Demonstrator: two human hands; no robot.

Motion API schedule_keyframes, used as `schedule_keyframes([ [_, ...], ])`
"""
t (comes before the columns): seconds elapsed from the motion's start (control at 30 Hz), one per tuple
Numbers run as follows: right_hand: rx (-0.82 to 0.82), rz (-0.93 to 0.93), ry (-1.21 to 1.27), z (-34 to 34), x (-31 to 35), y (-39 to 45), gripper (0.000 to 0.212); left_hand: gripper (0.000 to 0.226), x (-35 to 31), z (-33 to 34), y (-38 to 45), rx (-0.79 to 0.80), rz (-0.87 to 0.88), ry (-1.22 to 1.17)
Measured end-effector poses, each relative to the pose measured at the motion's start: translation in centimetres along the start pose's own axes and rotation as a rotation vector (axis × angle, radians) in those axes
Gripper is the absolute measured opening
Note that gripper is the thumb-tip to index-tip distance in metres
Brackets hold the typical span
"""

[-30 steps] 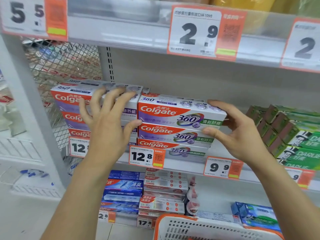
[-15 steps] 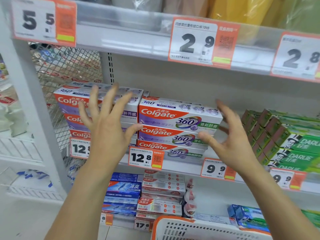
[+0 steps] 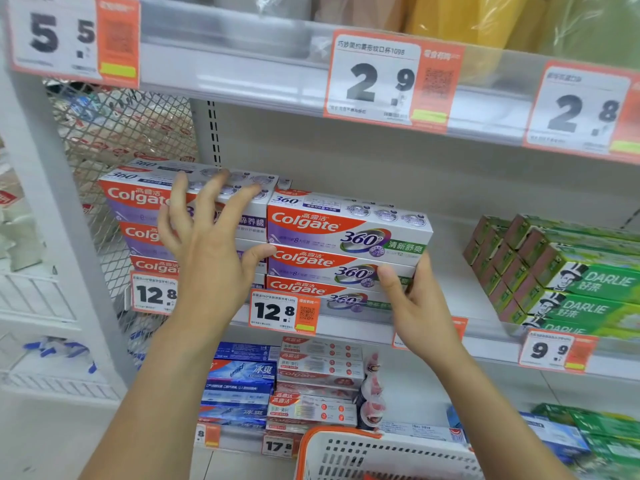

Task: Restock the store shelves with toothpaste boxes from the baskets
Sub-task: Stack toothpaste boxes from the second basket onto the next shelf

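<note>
- The toothpaste boxes (image 3: 346, 251) look like light, stiff cardboard that would dent if squeezed; they are best held across the long sides or at the ends.
- They sit stacked three high on the middle shelf (image 3: 450, 327), beside a left-hand stack (image 3: 138, 220).
- The right hand (image 3: 420, 306) is at the stack's right end, thumb on the front, fingers hidden behind.
- The left hand (image 3: 207, 258) is spread wide, holding nothing, in front of the left-hand stack.
- The basket (image 3: 374, 455) is below.
</note>
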State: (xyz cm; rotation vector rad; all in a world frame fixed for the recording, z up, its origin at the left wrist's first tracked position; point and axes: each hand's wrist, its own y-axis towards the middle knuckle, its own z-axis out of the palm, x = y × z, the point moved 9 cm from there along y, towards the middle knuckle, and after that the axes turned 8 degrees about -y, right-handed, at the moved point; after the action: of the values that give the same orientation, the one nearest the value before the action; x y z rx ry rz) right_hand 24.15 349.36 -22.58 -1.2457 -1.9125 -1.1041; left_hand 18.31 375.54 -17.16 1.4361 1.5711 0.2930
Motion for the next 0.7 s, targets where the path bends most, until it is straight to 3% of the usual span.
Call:
schedule_keyframes([
  [0.13,-0.088,0.012,-0.061,-1.4,0.6,0.1,0.039,0.07,-0.1,0.0,-0.1,0.006,0.008,-0.002],
  [0.23,-0.2,0.012,-0.054,-2.9,0.8,0.2,0.025,0.07,-0.1,0.0,-0.1,0.001,0.005,-0.001],
  [0.4,-0.184,0.016,-0.139,-3.3,0.6,0.7,0.012,0.068,-0.1,0.1,-0.3,0.007,-0.012,-0.024],
  [0.7,-0.183,-0.01,-0.154,-3.6,0.6,0.6,0.034,0.059,-0.1,0.1,-0.3,-0.018,-0.037,-0.1],
])
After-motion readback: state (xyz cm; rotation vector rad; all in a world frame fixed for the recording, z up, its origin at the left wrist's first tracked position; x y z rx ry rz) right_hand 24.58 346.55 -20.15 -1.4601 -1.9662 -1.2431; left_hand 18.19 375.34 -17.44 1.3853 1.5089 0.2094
